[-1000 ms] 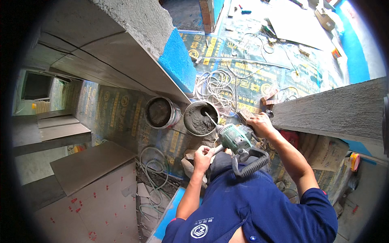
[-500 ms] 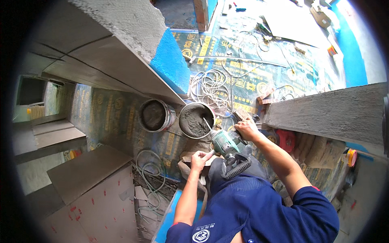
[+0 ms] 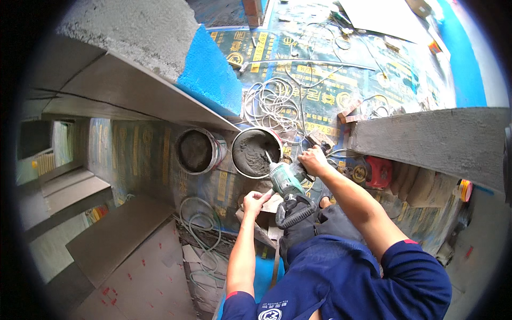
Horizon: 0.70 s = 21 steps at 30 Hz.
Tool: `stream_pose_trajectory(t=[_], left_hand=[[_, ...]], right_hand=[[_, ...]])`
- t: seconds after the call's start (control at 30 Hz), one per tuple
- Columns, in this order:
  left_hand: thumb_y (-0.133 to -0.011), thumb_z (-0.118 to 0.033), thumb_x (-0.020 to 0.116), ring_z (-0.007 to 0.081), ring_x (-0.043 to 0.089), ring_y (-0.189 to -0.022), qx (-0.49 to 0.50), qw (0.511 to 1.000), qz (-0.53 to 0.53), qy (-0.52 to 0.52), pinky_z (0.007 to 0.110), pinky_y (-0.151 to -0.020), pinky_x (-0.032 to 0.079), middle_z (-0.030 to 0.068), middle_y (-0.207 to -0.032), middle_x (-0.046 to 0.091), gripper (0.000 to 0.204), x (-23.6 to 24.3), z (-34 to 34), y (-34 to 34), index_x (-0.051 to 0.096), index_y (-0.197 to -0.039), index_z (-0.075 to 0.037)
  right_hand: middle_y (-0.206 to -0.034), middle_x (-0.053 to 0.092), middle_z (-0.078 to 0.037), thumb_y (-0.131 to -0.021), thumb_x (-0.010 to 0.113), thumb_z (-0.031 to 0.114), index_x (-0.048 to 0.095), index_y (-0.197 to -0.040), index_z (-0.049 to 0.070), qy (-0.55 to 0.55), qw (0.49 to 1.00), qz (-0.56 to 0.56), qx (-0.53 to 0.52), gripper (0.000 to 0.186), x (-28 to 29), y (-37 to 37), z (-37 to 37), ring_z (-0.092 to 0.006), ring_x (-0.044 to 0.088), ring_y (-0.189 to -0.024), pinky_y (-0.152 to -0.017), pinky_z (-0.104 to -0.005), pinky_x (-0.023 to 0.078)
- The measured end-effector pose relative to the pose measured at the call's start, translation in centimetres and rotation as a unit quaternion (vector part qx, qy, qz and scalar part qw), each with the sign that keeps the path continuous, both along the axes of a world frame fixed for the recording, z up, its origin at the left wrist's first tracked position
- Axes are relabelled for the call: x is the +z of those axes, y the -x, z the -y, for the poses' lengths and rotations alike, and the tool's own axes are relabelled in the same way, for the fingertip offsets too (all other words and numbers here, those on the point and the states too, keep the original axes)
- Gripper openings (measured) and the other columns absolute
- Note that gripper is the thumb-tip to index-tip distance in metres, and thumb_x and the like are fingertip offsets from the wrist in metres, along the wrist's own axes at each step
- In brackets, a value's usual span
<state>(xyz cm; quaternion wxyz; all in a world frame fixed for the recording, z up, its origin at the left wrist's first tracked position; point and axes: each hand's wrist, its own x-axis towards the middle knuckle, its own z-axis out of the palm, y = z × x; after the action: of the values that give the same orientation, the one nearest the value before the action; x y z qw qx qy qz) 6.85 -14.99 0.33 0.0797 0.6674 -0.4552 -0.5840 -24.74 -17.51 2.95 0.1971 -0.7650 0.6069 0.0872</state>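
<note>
A green electric mixing drill point(image 3: 286, 180) slants over a bucket point(image 3: 236, 169) of wet grey mortar point(image 3: 257, 150). Its metal shaft goes down into the mortar, so the lower end is hidden. My right hand point(image 3: 313, 160) is closed on the drill's far right side, around a grip it mostly covers. On the near left, my left hand point(image 3: 255, 203) is closed round what looks like the drill's side handle. The black loop handle point(image 3: 296, 211) at the drill's rear points toward my body, with neither hand on it.
Left of the mortar bucket stands a second bucket point(image 3: 217, 152) with grey contents. Coiled pale cable point(image 3: 272, 106) lies beyond, and a hose point(image 3: 200, 224) lies near left. A rough grey ledge point(image 3: 432, 146) bounds the right. A red container point(image 3: 379, 172) sits below it.
The drill has swung a little to the left, its rear loop handle moving left too. Both hands have gone with it and keep their hold. The view has shifted slightly.
</note>
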Motion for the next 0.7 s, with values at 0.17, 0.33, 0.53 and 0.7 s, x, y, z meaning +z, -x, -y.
stream_pose_trajectory(t=[0.17, 0.33, 0.53, 0.7], left_hand=[[-0.072, -0.021, 0.083, 0.0081, 0.056, -0.057, 0.045, 0.995, -0.066, 0.061, 0.024, -0.052, 0.047, 0.0016, -0.069, 0.064, 0.026, 2.2, 2.7, -1.9, 0.065, -0.075, -0.003], [-0.077, -0.015, 0.08, 0.0076, 0.056, -0.057, 0.113, 0.976, -0.059, 0.178, 0.025, -0.051, 0.044, 0.0013, -0.066, 0.062, 0.024, 9.1, 6.5, -0.9, 0.06, -0.072, -0.003], [-0.085, -0.019, 0.074, 0.0043, 0.043, -0.05, 0.173, 0.932, 0.001, 0.319, 0.023, -0.047, 0.035, -0.0033, -0.056, 0.05, 0.031, 15.0, 7.9, 1.2, 0.052, -0.068, -0.005], [-0.088, -0.021, 0.069, 0.0053, 0.041, -0.052, 0.163, 0.897, 0.058, 0.408, 0.025, -0.047, 0.034, -0.0039, -0.057, 0.048, 0.033, 16.2, 10.3, 2.7, 0.051, -0.067, -0.005]], right_hand=[[-0.084, 0.068, -0.008, -0.072, 0.061, 0.016, 0.064, -0.084, 0.013, -0.05, 0.997, 0.005, -0.058, 0.013, 2.3, -0.6, -1.3, -0.0254, 0.068, -0.08, -0.072, -0.0434, 0.045], [-0.078, 0.067, -0.013, -0.074, 0.063, 0.022, 0.063, -0.085, 0.009, -0.046, 0.983, 0.099, -0.151, 0.018, 10.3, -1.3, -3.7, -0.0318, 0.067, -0.077, -0.067, -0.0464, 0.048], [-0.089, 0.066, -0.016, -0.076, 0.065, 0.022, 0.062, -0.097, 0.008, -0.121, 0.963, 0.137, -0.196, 0.026, 15.3, -2.8, -6.9, -0.0321, 0.066, -0.087, -0.073, -0.0454, 0.052], [-0.104, 0.061, -0.02, -0.073, 0.076, 0.027, 0.054, -0.102, 0.001, -0.212, 0.931, 0.213, -0.209, 0.045, 17.8, -3.6, -8.0, -0.039, 0.064, -0.092, -0.076, -0.0464, 0.052]])
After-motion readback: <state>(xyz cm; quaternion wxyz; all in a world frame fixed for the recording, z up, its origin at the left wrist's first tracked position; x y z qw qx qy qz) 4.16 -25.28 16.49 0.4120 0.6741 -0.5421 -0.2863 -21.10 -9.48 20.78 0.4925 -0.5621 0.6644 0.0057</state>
